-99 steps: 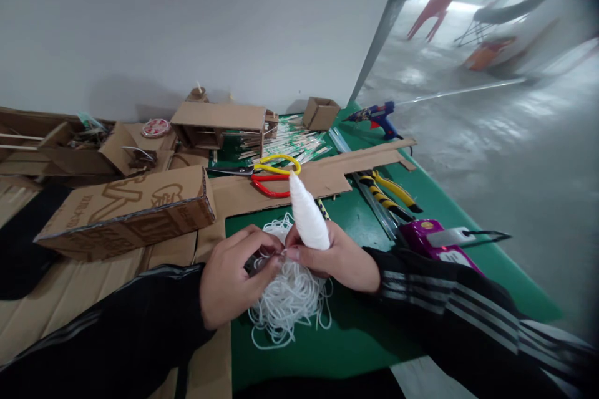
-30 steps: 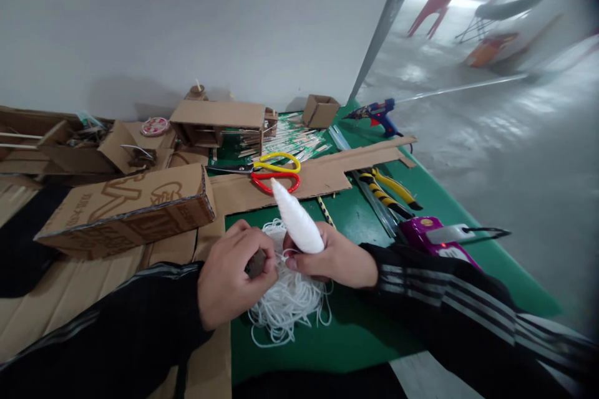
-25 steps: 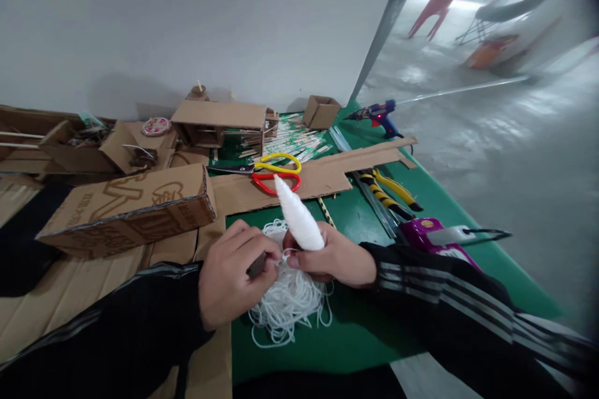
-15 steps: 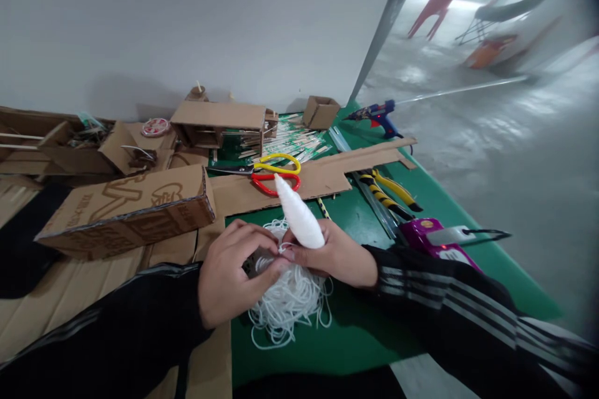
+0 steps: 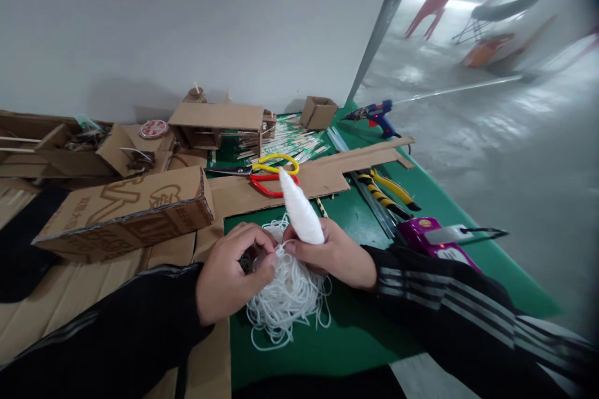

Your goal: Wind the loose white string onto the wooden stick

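Note:
A white pointed cone, wrapped in a smooth white layer, stands tilted with its tip up and to the left. My right hand is closed round its lower end, and a white strand runs by the thumb. My left hand is just left of it, thumb and fingers pinched together at the edge of the string; whether a strand is between them is too small to tell. Beneath both hands lies a loose heap of white string on the green table.
Scissors with yellow and red handles lie on flat cardboard beyond my hands. A long cardboard box is at left. Pliers, a purple device and a blue glue gun are at right. Wrapped sticks lie behind.
My left hand has drawn slightly away from my right hand, opening a small gap. The cone stands a little more upright, its tip shifted slightly right and up.

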A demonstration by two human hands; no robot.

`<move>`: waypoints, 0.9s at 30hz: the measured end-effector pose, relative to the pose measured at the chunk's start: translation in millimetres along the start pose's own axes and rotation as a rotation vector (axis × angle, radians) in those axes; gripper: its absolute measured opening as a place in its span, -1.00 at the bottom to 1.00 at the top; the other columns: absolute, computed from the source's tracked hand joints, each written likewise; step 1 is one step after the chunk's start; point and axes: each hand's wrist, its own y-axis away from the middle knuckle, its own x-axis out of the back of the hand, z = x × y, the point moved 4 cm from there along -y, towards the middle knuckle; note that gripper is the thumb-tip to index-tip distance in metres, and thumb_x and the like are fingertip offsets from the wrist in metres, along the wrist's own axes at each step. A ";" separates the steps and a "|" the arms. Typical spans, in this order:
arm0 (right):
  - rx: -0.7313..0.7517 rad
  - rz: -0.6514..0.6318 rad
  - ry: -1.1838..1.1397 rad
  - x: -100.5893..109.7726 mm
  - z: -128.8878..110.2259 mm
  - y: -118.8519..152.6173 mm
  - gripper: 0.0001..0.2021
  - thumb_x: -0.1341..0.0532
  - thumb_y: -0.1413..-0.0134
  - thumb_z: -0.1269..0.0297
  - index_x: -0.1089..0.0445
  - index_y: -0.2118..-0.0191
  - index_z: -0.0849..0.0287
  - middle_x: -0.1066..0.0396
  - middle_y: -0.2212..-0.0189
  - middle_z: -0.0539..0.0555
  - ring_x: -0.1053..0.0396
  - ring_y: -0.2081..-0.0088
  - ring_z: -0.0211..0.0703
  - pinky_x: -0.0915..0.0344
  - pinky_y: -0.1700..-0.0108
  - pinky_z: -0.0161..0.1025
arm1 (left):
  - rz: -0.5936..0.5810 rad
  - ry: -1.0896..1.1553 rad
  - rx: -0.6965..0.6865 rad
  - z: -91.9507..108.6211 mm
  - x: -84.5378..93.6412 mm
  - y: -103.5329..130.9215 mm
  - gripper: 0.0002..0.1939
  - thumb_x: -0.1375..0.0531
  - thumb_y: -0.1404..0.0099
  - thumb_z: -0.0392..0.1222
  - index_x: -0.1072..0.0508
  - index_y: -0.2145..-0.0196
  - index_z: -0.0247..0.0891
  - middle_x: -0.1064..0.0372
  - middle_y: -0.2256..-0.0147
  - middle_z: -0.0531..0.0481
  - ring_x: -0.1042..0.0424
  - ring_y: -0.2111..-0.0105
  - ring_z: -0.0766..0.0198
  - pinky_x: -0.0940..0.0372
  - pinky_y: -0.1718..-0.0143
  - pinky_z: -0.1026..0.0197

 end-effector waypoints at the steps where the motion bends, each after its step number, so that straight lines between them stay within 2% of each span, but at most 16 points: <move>1: -0.007 -0.009 0.003 -0.6 -0.5 0.3 -0.80 -0.29 0.04 0.24 -0.36 0.35 0.28 -0.15 0.71 -0.17 -0.01 0.71 -0.46 0.04 0.67 -0.38 | 0.007 -0.009 0.004 -0.8 -0.2 0.3 -0.92 -0.16 -0.17 -0.37 -0.33 0.40 -0.23 -0.38 0.33 0.01 -0.35 0.31 0.24 -0.23 0.26 0.19; 7: 0.027 -0.018 0.027 -2.7 -2.4 1.2 -0.78 -0.35 0.16 0.27 -0.37 0.39 0.29 -0.25 0.54 -0.08 -0.11 0.52 -0.39 -0.11 0.48 -0.36 | 0.008 0.000 -0.008 -1.2 -2.8 0.8 -0.94 -0.15 -0.20 -0.35 -0.34 0.38 -0.24 -0.37 0.30 0.00 -0.36 0.28 0.25 -0.24 0.23 0.19; 12: 0.058 0.020 0.088 -1.3 -2.5 1.4 -0.91 -0.27 0.14 0.38 -0.35 0.43 0.27 -0.24 0.53 -0.06 -0.12 0.49 -0.36 -0.13 0.43 -0.34 | -0.018 0.073 -0.020 0.8 -3.6 -0.3 -0.87 -0.15 -0.13 -0.43 -0.32 0.42 -0.23 -0.35 0.32 0.01 -0.36 0.25 0.23 -0.24 0.19 0.19; 16: 0.067 0.073 0.138 0.9 -3.4 0.7 -0.94 -0.24 0.13 0.41 -0.33 0.46 0.24 -0.21 0.55 -0.07 -0.10 0.50 -0.35 -0.14 0.43 -0.33 | -0.054 0.171 0.025 -3.6 -4.3 -0.8 -0.85 -0.13 -0.12 -0.45 -0.29 0.43 -0.23 -0.31 0.31 0.00 -0.35 0.27 0.25 -0.24 0.21 0.21; 21: 0.070 0.085 0.159 0.8 -3.7 0.1 -0.93 -0.24 0.12 0.38 -0.33 0.46 0.24 -0.23 0.54 -0.06 -0.13 0.49 -0.34 -0.17 0.42 -0.33 | -0.043 0.204 0.045 -6.5 -5.2 1.1 -0.92 -0.11 -0.22 -0.34 -0.25 0.37 -0.21 -0.29 0.28 -0.01 -0.33 0.26 0.26 -0.25 0.21 0.22; 25: 0.059 0.057 0.160 -0.1 -2.9 0.7 -0.91 -0.26 0.10 0.34 -0.36 0.43 0.24 -0.28 0.52 -0.04 -0.18 0.48 -0.32 -0.21 0.40 -0.32 | -0.020 0.107 0.101 -6.5 -5.9 2.8 -0.78 -0.23 -0.17 -0.21 -0.27 0.25 -0.21 -0.33 0.27 0.00 -0.34 0.27 0.23 -0.25 0.22 0.20; 27: 0.061 0.030 0.139 -1.2 -2.6 1.0 -0.90 -0.27 0.10 0.34 -0.37 0.43 0.24 -0.30 0.51 -0.04 -0.20 0.47 -0.31 -0.21 0.39 -0.32 | -0.010 0.045 0.122 -6.1 -5.7 2.7 -0.83 -0.23 -0.17 -0.23 -0.31 0.28 -0.21 -0.36 0.30 0.02 -0.35 0.29 0.24 -0.25 0.25 0.20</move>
